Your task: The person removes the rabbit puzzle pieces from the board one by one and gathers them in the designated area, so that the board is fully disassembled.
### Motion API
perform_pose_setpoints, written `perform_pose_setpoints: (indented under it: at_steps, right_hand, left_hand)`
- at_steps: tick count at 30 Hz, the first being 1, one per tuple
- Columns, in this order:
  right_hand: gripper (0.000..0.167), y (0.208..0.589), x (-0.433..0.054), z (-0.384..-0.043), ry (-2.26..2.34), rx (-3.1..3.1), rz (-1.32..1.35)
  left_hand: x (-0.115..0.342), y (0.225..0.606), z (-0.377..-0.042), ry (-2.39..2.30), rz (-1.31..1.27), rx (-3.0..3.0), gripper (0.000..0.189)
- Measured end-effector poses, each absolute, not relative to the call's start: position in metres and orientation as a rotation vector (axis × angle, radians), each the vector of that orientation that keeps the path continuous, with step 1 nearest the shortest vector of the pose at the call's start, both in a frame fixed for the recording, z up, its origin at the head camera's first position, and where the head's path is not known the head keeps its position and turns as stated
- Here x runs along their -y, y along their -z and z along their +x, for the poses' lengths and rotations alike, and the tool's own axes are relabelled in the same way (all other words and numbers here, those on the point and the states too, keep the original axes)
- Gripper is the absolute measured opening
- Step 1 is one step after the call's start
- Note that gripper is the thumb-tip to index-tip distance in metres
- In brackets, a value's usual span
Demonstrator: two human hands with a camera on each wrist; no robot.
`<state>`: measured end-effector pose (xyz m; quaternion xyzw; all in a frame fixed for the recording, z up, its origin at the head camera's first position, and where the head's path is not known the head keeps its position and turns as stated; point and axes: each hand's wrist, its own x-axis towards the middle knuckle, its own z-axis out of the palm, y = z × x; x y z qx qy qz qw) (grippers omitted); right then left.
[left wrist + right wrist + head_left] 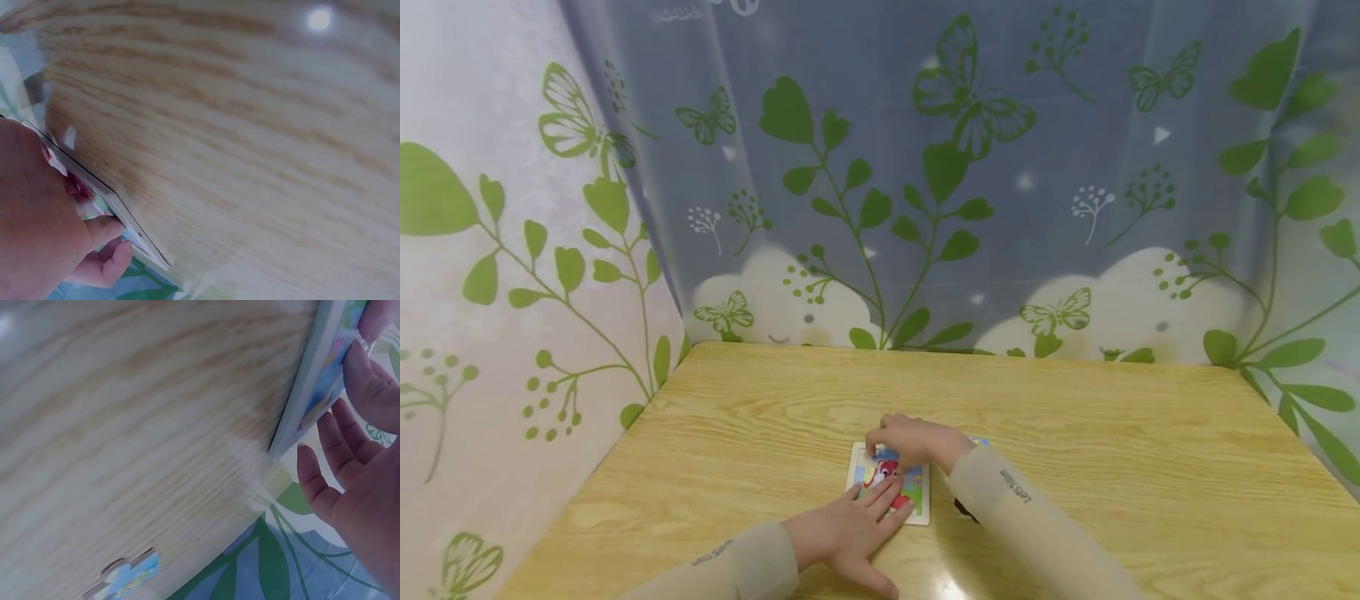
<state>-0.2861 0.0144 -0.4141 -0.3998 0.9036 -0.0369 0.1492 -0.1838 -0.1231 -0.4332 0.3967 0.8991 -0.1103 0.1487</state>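
White-rimmed in the head view, your puzzle board [926, 500] lies on the table [737, 433] under your left hand [853, 531], fingers straight, gripping nothing. The left-wrist view shows its rim beside that hand; the right-wrist view, your right hand [370, 499] bent at its edge, any pinch impossible to tell.

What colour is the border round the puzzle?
The puzzle border is creamy white, showing best in the head view.

I see honey-yellow wood grain across the worktop [737, 417]. The puzzle board [926, 500] has a cream rim around red, blue and green artwork; the puzzle piece [134, 578] is light blue with yellow touches. Both sleeves [1037, 517] are beige, darkly lettered. The far cloth [865, 67] is slate blue with green butterflies and leaves.
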Motion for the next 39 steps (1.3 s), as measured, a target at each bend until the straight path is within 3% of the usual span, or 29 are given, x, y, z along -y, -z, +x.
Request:
perform_pose_setpoints:
  at_steps: [23, 39]
  right_hand:
    - [0.040, 0.4191, -0.0169, -0.2897, 0.183, -2.601, -1.209]
    - [0.025, 0.4189, -0.0203, -0.2938, 0.286, -2.612, -1.108]
  left_hand:
    - [0.1225, 0.4348, -0.1834, 0.351, 1.154, -2.607, 0.095]
    - [0.1226, 0.4355, -0.1843, 0.352, 1.143, -2.597, 0.095]
